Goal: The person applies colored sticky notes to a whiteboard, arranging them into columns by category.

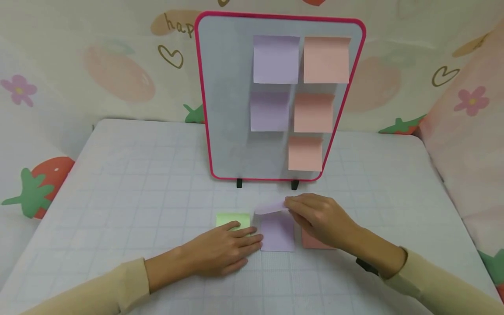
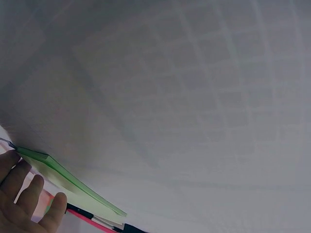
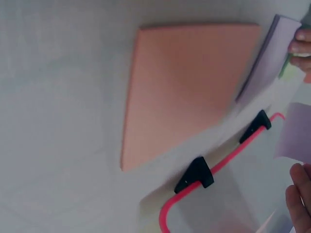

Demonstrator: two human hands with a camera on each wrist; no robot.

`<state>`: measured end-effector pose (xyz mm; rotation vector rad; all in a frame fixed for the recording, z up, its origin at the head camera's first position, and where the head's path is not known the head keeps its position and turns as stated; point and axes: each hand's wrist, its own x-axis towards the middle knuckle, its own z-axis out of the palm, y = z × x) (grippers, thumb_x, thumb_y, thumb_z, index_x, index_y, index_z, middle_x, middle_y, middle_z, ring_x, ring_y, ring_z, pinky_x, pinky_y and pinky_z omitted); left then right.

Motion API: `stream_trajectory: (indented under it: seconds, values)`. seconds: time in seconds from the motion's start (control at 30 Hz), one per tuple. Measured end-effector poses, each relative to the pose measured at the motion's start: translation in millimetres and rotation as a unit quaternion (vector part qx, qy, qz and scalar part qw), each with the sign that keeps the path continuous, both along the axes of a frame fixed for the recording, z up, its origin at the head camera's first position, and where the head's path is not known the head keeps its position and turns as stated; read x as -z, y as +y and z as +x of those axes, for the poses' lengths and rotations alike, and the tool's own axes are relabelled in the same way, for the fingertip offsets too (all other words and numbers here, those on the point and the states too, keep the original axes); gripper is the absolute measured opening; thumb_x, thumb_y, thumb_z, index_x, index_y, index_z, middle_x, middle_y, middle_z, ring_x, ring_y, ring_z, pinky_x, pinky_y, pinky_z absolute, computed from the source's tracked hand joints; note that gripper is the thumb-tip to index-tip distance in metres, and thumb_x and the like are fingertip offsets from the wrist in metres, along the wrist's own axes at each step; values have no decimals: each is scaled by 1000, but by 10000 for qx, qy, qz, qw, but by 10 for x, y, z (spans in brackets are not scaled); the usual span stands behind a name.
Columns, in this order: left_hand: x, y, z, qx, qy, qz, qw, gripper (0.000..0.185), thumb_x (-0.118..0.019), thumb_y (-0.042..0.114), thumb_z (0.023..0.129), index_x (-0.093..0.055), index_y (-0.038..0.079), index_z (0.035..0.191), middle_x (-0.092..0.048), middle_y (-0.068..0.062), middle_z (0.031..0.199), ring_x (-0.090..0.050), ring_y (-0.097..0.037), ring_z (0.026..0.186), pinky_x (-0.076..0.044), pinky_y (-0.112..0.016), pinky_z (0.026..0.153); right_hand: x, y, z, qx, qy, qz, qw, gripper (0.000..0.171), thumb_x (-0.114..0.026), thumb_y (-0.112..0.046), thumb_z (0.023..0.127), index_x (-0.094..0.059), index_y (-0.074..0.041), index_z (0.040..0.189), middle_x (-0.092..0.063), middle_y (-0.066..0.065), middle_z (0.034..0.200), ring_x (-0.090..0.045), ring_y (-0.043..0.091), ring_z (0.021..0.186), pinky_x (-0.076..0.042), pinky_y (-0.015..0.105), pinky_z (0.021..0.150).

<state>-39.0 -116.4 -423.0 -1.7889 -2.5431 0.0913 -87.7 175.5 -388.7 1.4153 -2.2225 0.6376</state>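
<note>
My right hand [image 1: 320, 218] pinches one purple sticky note [image 1: 271, 208] by its right end, above the purple pad [image 1: 277, 234] on the table. In the right wrist view the note [image 3: 297, 132] hangs free of the pad, beyond the fingertips. With fingers spread, my left hand [image 1: 226, 249] rests across the green pad [image 1: 227, 218], fingertips at the purple pad's left edge. The left wrist view shows the green pad [image 2: 73, 179] edge-on beside those fingers. Partly under my right hand lies a pink pad [image 1: 318, 241], seen whole as a pink square [image 3: 184, 87] in the right wrist view.
Behind the pads stands a whiteboard [image 1: 228, 87] with a pink-red frame on black feet [image 1: 295, 185]. Two purple notes [image 1: 275, 60] form one column on it, with three pink notes [image 1: 326, 60] in a column to their right. A gridded white cloth [image 1: 138, 183] covers the table.
</note>
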Motion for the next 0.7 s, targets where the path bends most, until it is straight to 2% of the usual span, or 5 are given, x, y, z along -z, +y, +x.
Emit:
stream_trajectory:
  seconds: [0.3, 0.37, 0.53, 0.6, 0.7]
  values:
    - [0, 19, -6, -15, -83, 64, 9999, 46, -50, 34, 101, -57, 14, 142, -54, 2, 146, -47, -18, 137, -45, -41, 105, -172, -129, -226, 91, 740, -13, 9972, 38, -81, 9, 70, -71, 4, 107, -74, 13, 102, -72, 27, 89, -59, 42, 79]
    - [-4, 19, -5, -21, -83, 30, 10000, 46, -50, 34, 101, -57, 13, 142, -54, 2, 146, -47, -18, 137, -45, -41, 104, -206, -161, -272, 87, 894, -67, 9959, 33, -78, 8, 75, -71, 5, 107, -74, 13, 103, -72, 28, 88, -59, 42, 79]
    - [-11, 28, -7, -35, -84, -112, 9999, 47, -49, 35, 102, -55, 13, 143, -52, 1, 147, -46, -17, 138, -44, -40, 105, -265, -235, -374, 106, 1383, -362, 9897, 16, -60, -1, 96, -70, 5, 106, -73, 15, 101, -72, 29, 87, -58, 42, 82]
    - [-13, 29, -5, -43, -73, -160, 9998, 47, -48, 36, 102, -55, 13, 144, -52, 1, 148, -45, -17, 138, -44, -40, 106, -280, -268, -411, 162, 1615, -544, 9852, 18, -56, -3, 99, -71, 6, 104, -73, 16, 100, -72, 30, 87, -58, 43, 83]
    - [-13, 28, 1, -47, -38, -185, 9998, 48, -48, 36, 102, -54, 14, 144, -52, 1, 148, -45, -17, 139, -44, -40, 106, -291, -307, -458, 292, 1951, -788, 9772, 16, -58, -1, 98, -71, 7, 103, -74, 18, 100, -72, 31, 87, -58, 44, 82]
